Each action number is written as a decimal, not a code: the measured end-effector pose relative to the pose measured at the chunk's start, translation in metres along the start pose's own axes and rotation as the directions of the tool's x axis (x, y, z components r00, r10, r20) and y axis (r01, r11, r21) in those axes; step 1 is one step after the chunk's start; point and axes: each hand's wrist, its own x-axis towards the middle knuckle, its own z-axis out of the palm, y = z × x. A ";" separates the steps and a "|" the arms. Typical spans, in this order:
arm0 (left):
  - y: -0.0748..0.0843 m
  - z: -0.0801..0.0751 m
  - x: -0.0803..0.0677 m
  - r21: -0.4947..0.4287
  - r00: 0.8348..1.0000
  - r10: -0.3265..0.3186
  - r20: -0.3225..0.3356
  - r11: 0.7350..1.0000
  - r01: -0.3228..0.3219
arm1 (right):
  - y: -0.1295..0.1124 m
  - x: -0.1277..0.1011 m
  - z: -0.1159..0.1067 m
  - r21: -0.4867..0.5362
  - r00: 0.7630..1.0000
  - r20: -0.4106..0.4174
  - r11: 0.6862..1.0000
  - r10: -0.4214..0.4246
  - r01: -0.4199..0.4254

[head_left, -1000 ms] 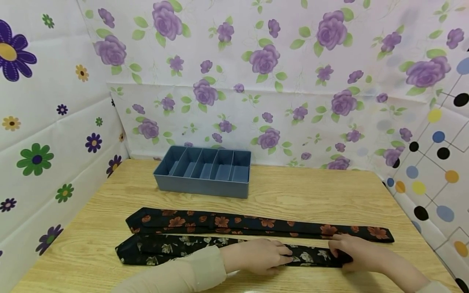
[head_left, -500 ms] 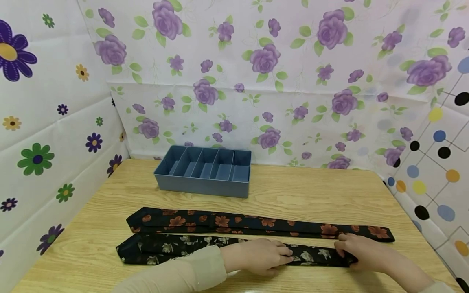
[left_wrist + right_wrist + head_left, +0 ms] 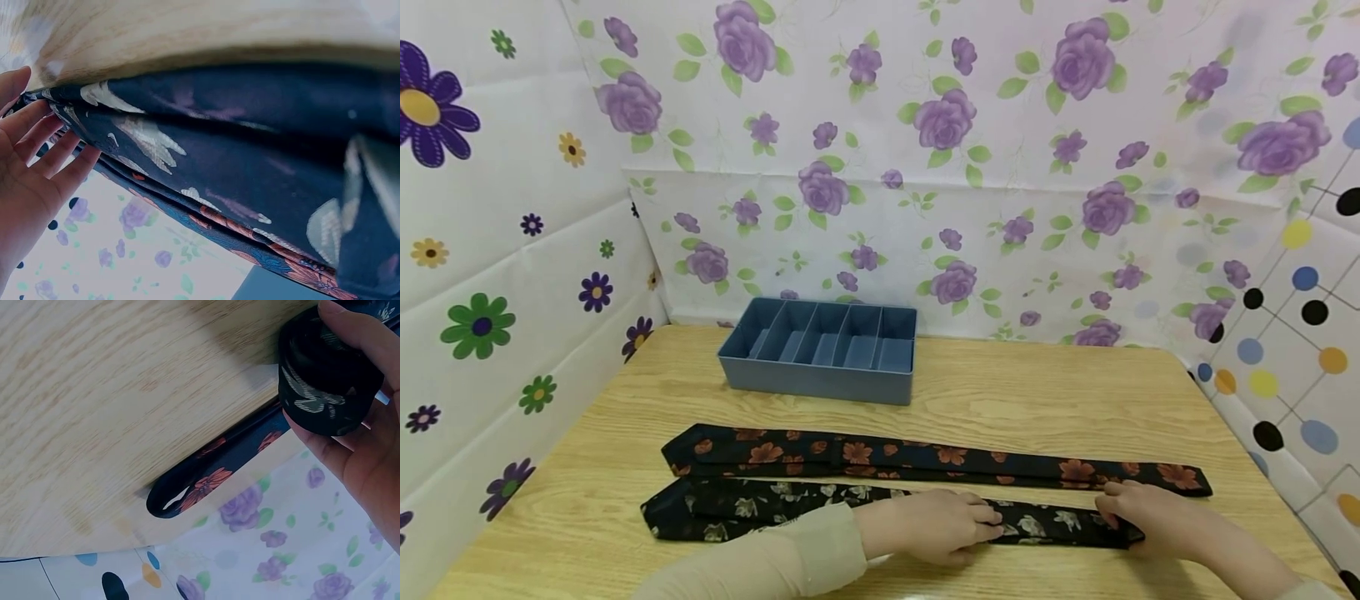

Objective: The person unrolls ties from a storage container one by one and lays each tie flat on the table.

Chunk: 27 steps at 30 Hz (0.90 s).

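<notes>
Two dark neckties lie side by side across the table. The nearer is a black necktie with pale flowers [image 3: 745,507]. My left hand [image 3: 934,525] rests on its middle; in the left wrist view the fingers [image 3: 74,169] are fairly straight against the cloth. My right hand [image 3: 1157,518] grips that tie's right end between thumb and fingers. The right wrist view shows this end as a rounded, layered bundle [image 3: 325,394], like a fold or roll. Just behind lies the necktie with orange flowers [image 3: 951,456], its right end folded back in a loop.
Toward the back left of the wooden table [image 3: 1037,383] stands a blue-grey box [image 3: 820,383] divided into several compartments. A purple-rose cloth [image 3: 1022,167] hangs behind the table. Patterned sheets flank the left and right sides.
My right hand has shifted slightly to the right, with the pale-flowered necktie's end in its grip. The left hand stays at the same spot on the tie.
</notes>
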 end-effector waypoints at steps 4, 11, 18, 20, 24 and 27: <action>0.000 0.000 0.000 -0.003 1.000 -0.008 0.017 1.000 0.008 | 0.003 -0.003 0.001 -0.016 1.000 -0.009 1.000 0.007 -0.007; 0.000 0.000 0.001 0.003 1.000 -0.012 0.027 1.000 0.012 | 0.007 -0.008 0.003 0.000 1.000 0.006 1.000 0.029 -0.029; 0.001 -0.001 0.001 0.008 1.000 -0.011 0.023 1.000 0.011 | 0.010 -0.012 0.004 0.000 0.999 0.009 0.999 0.047 -0.048; 0.001 -0.001 0.000 0.006 1.000 -0.010 0.019 1.000 0.010 | 0.011 -0.012 0.005 -0.004 0.998 0.012 0.999 0.054 -0.054; 0.001 -0.001 0.000 0.005 1.000 -0.006 0.007 1.000 0.006 | 0.013 -0.014 0.006 -0.014 0.998 0.016 0.998 0.056 -0.055; 0.002 -0.001 0.000 0.003 1.000 -0.004 0.006 1.000 0.004 | 0.014 -0.015 0.005 -0.018 0.998 0.018 0.998 0.054 -0.054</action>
